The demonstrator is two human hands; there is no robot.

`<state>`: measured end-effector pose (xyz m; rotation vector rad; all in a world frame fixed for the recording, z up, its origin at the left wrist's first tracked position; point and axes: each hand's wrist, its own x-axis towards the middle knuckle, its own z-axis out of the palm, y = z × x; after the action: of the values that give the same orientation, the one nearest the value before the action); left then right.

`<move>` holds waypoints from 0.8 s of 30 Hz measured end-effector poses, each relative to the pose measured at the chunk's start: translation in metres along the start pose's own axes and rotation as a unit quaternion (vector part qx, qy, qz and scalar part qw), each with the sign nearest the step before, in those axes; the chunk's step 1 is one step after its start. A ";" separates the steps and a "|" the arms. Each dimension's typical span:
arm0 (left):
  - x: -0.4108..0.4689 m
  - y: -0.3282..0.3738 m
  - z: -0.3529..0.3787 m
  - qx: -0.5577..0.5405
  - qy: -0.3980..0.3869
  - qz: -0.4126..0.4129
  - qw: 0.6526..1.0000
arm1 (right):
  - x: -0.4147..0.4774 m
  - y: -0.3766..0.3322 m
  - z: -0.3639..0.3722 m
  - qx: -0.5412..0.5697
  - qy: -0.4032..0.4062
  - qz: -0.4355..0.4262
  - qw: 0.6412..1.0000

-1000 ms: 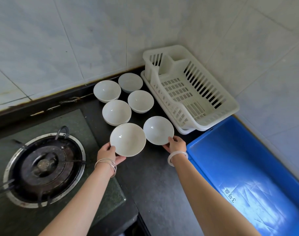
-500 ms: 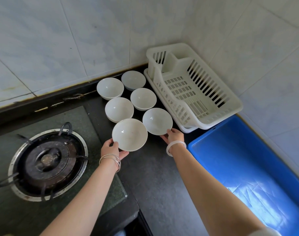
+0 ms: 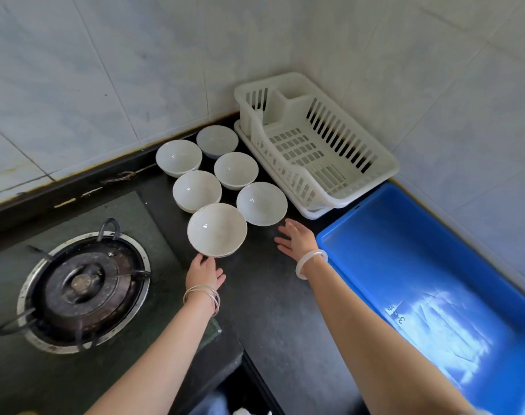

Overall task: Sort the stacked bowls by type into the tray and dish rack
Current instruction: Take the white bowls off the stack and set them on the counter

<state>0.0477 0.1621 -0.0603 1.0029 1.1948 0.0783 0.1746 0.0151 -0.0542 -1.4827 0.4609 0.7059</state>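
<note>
Inside my blue tray (image 3: 405, 259), on its floor, I can read a "3" beside two small characters too blurred to read.

Home kitchen | shown by round black gas burner (image 3: 83, 290) | dark stone counter (image 3: 273, 310) | pale tiled walls (image 3: 105, 70) | white slatted plastic dish rack (image 3: 315, 145)

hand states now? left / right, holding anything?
Left hand: fingers on the near rim of the nearest bowl stack; a firm grip cannot be told.
Right hand: open, empty, just short of the bowl beside it.
</note>
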 end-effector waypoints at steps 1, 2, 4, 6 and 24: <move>-0.007 -0.007 0.001 0.030 -0.017 -0.006 0.999 | -0.010 0.003 -0.008 -0.015 0.004 -0.018 1.000; -0.015 -0.015 0.003 0.061 -0.038 -0.008 0.997 | -0.022 0.007 -0.016 -0.030 0.008 -0.035 0.999; -0.032 -0.028 0.011 0.109 -0.083 -0.003 0.991 | -0.047 0.015 -0.036 -0.066 0.022 -0.067 0.995; -0.051 -0.042 0.022 0.154 -0.127 0.010 0.980 | -0.074 0.024 -0.061 -0.110 0.047 -0.098 0.988; -0.236 -0.185 0.108 0.502 -0.417 0.273 0.707 | -0.277 0.161 -0.275 -0.312 0.445 -0.052 0.837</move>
<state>-0.0454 -0.1387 -0.0120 2.0342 -0.0515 -0.5840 -0.0956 -0.3046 -0.0019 -2.4313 0.8937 -0.0038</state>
